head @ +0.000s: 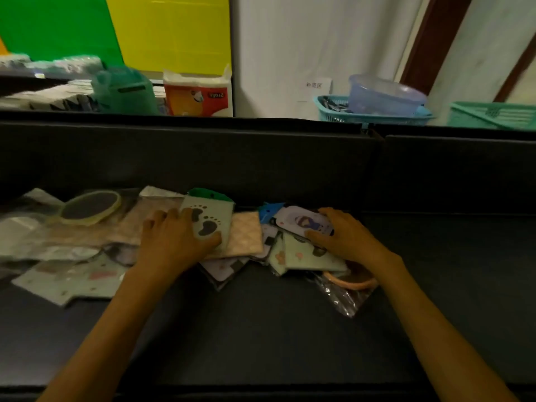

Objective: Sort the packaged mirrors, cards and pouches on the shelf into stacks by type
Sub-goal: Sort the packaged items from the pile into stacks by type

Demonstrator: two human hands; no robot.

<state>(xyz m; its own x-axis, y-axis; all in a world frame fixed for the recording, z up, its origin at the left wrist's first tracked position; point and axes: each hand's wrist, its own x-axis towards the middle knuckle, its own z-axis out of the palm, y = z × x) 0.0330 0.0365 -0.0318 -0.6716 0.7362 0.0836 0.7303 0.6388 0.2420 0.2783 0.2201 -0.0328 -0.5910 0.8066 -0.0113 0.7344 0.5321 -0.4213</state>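
Observation:
On the dark shelf [261, 329] lies a loose spread of packaged items. My left hand [171, 236] grips a pale green footprint card [210, 220] with a green header, thumb across its lower edge. It lies on a beige quilted pouch [246, 236]. My right hand [345, 236] holds a white card with a cartoon girl [301, 221], on top of a mint floral pouch [307, 256]. An oval mirror with a yellow rim [90, 210] lies far left. A pink-rimmed mirror in clear wrap [351, 282] sticks out under my right wrist.
More wrapped pouches [72, 280] cover the shelf's left side. The shelf's dark back wall [203, 158] rises behind the pile. Beyond it stand a tissue pack [200, 94], a blue basket [371, 111] with a clear basin, and a green basket [493, 114].

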